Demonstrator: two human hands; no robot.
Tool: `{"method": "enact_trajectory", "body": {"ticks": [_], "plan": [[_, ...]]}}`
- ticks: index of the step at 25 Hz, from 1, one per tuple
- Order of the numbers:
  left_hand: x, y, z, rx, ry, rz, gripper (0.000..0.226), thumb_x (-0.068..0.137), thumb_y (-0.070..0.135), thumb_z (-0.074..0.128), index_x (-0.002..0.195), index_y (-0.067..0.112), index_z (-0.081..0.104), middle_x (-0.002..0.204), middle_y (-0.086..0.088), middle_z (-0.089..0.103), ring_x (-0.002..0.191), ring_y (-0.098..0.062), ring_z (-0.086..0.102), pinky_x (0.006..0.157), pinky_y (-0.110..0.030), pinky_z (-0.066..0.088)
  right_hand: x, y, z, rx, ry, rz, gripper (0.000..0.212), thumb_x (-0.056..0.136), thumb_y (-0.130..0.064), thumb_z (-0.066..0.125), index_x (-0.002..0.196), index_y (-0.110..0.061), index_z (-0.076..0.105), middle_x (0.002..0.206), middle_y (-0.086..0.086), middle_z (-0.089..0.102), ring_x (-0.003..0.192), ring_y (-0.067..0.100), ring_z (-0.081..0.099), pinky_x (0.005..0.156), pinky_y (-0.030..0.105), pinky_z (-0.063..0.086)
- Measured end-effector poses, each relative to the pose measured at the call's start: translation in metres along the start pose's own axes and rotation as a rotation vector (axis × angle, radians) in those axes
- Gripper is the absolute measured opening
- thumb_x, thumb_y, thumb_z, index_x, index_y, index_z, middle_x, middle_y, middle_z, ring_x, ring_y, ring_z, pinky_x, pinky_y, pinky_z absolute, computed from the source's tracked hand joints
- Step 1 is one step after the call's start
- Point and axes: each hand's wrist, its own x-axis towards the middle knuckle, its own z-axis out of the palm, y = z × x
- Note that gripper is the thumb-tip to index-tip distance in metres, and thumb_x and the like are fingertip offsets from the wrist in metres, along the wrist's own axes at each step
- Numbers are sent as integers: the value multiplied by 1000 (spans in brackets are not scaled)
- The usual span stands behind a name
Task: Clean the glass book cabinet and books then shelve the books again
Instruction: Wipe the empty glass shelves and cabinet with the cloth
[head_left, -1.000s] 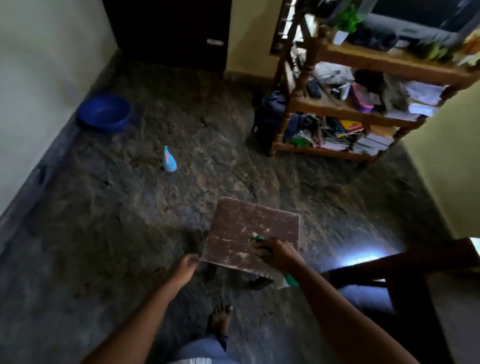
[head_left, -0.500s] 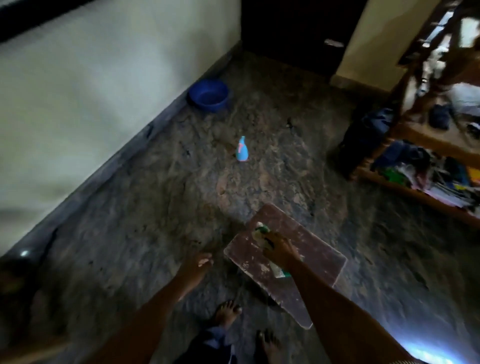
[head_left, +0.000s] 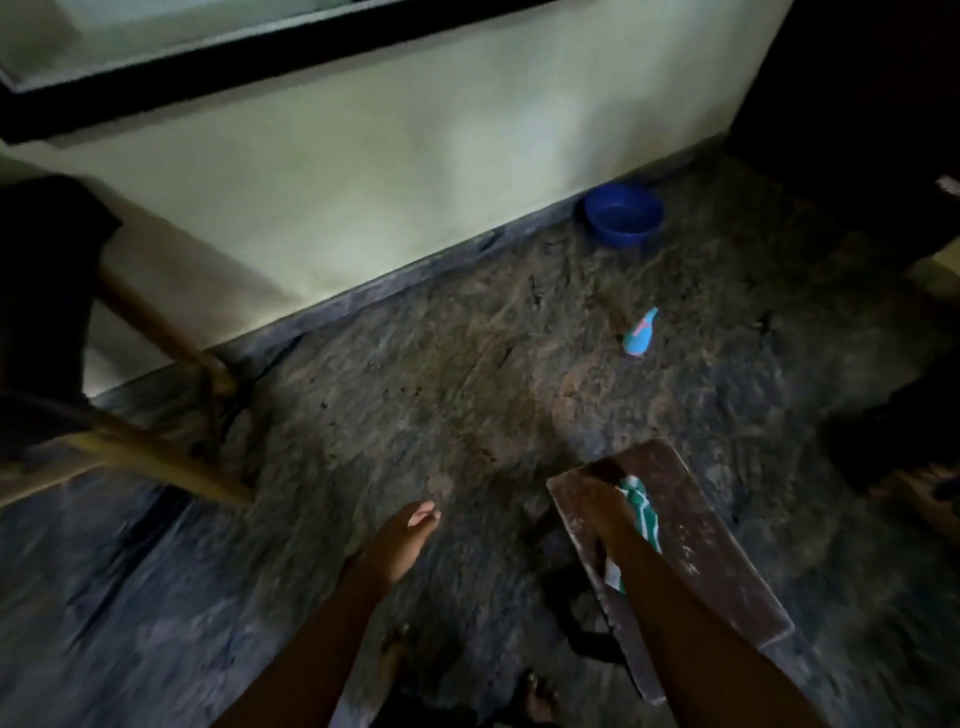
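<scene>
Dark stone floor meets a pale wall, where the right hand curls over the tilted stool edge, pinning the green cloth, seemingly to carry both together, left hand hanging relaxed, spray bottle farther off.

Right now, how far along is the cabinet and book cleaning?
Nothing looks done yet; no books show. In hand: the right hand grips the worn brown wooden stool together with a green-and-white cloth, and the left hand is free. The light-blue spray bottle and round blue basin sit unused on the floor. All cleaning and shelving remain.
</scene>
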Motion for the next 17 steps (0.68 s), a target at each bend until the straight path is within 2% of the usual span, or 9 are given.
{"method": "enact_trajectory", "body": {"ticks": [2,4,6,8,10,13,15,17], "plan": [[5,-10,13,65,-43,-2,35,94,9,53,127,-2,51,131,-16,53,123,-26,50,88,-19,35,0,30,3,67,75,172,42,95,-18,50,134,-1,45,135,15,49,124,31,46,98,30,35],[12,-15,34,99,-122,-11,35,95,14,53,128,4,51,133,-14,53,122,-24,51,87,-18,36,10,66,6,132,116,292,58,89,-26,61,139,-8,39,138,19,46,124,35,45,103,37,36],[21,-14,55,110,-164,-16,34,96,17,51,129,9,51,133,-9,53,122,-20,51,85,-17,36,26,91,13,156,184,318,72,79,-37,69,140,-20,34,136,19,45,121,37,45,101,47,38],[26,-17,68,112,-160,-2,34,96,18,51,129,11,51,131,-5,53,122,-17,51,81,-14,36,32,98,27,61,204,306,71,80,-38,66,141,-21,32,135,19,44,119,38,45,100,46,37],[22,-21,69,89,-123,10,34,95,14,53,128,9,51,129,-7,54,121,-18,52,74,-10,39,25,83,40,-24,195,233,59,86,-38,57,138,-19,37,133,16,47,117,36,47,99,45,36],[-2,-28,40,31,-50,-3,36,93,5,53,128,4,50,126,-13,54,116,-22,53,69,2,38,1,22,65,99,-53,95,52,92,-36,52,139,-22,36,137,11,47,122,32,46,103,41,37],[-22,-27,-4,-38,4,19,36,93,0,50,128,1,47,129,-17,52,111,-18,52,75,-1,41,-26,-41,79,238,-156,2,39,95,-32,50,133,-24,43,138,7,47,125,29,46,104,34,33],[-38,-22,-62,-136,89,48,31,94,-4,45,124,2,48,125,-13,51,102,-12,52,82,-9,46,-55,-118,91,639,-340,-33,32,96,-20,48,128,-18,49,138,9,48,121,25,52,102,29,35]]}}
